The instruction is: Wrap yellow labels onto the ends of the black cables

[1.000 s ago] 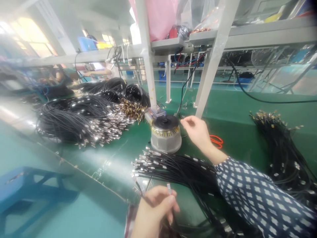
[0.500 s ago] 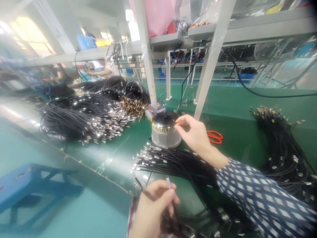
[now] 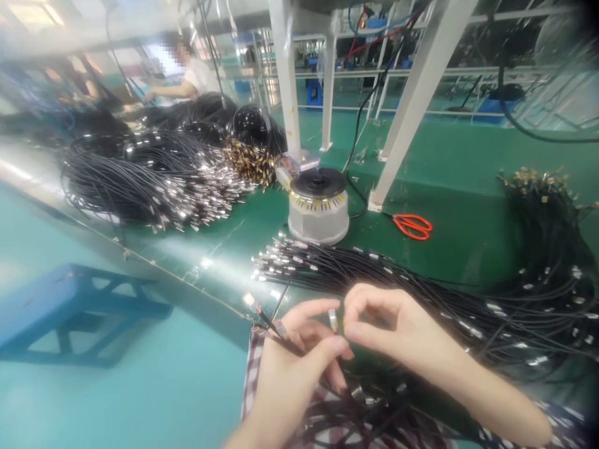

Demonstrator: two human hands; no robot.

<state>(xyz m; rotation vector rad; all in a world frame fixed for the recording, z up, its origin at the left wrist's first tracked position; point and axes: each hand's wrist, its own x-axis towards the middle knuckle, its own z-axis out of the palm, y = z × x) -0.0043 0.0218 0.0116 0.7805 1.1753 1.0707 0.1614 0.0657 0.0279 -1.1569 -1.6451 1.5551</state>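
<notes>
Low in the frame's centre, the left hand (image 3: pixel 299 362) pinches a small metal cable tip (image 3: pixel 332 320) upright between thumb and forefinger, and the right hand (image 3: pixel 393 327) meets it, fingers closed around the same tip. Behind them, black cables (image 3: pixel 355 274) fan across the green surface (image 3: pixel 458 187), with a round grey machine (image 3: pixel 319 204) and orange scissors (image 3: pixel 412 226) farther back.

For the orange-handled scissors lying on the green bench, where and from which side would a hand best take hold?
Grip the orange scissors by the handle loops, at the end lying away from the white post, coming down from above. They lie flat on the green bench with bare surface around them, while the thin blade end points toward the post's foot, leaving less room there.
</notes>
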